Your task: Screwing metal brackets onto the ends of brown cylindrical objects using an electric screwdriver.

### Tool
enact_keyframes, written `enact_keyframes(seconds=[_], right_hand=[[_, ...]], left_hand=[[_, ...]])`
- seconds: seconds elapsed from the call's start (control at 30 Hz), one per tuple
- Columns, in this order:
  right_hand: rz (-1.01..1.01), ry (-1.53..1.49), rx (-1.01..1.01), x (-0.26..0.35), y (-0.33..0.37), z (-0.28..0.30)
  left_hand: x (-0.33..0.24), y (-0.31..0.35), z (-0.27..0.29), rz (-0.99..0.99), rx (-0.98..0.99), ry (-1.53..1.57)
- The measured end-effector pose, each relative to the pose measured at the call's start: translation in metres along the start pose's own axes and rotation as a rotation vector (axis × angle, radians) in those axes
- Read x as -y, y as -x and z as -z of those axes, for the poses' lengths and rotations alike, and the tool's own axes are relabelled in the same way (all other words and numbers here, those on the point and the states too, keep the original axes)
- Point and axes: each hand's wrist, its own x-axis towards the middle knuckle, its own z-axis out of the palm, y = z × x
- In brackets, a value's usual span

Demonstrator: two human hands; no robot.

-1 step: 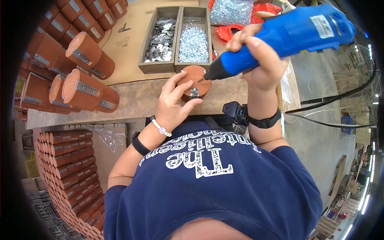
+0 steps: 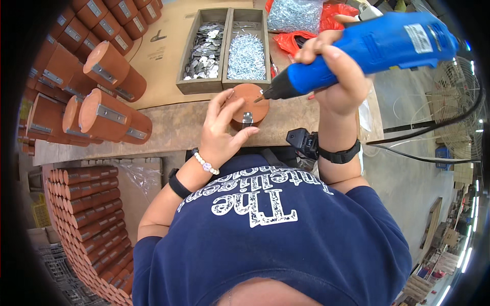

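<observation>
My left hand (image 2: 220, 122) steadies a short reddish-brown cylinder (image 2: 250, 97) standing at the table's near edge. Its fingers and thumb rest around the left and near sides of the piece. A small shiny metal clip (image 2: 248, 119) sits on the cylinder's near side, beside my thumb. In my right hand (image 2: 339, 76), gripped from the right, is a blue power screwdriver (image 2: 367, 46) with a black nose. It is tilted, and its thin bit points down-left over the cylinder's top; whether the tip touches cannot be made out.
Behind the cylinder stand two wooden bins, one with flat metal pieces (image 2: 206, 51), one with silver screws (image 2: 247, 58). Bags of hardware (image 2: 295, 15) lie beyond. Brown cylinders with metal strips (image 2: 104, 115) crowd the left; more are stacked below (image 2: 92, 204). Cables (image 2: 429, 122) hang at right.
My right hand and the screwdriver have shifted slightly to the right and down. A finger of my left hand has moved a little on the cylinder's top.
</observation>
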Motion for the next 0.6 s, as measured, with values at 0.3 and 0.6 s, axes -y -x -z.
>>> enact_keyframes(seconds=[0.3, 0.6], right_hand=[[0.066, 0.059, -0.008, 0.020, 0.000, 0.028], [0.066, -0.087, -0.059, 0.025, 0.007, 0.036]], left_hand=[[0.023, -0.017, 0.004, 0.280, 0.267, 0.231], [0.029, -0.046, 0.023, 0.443, 0.722, 0.547]])
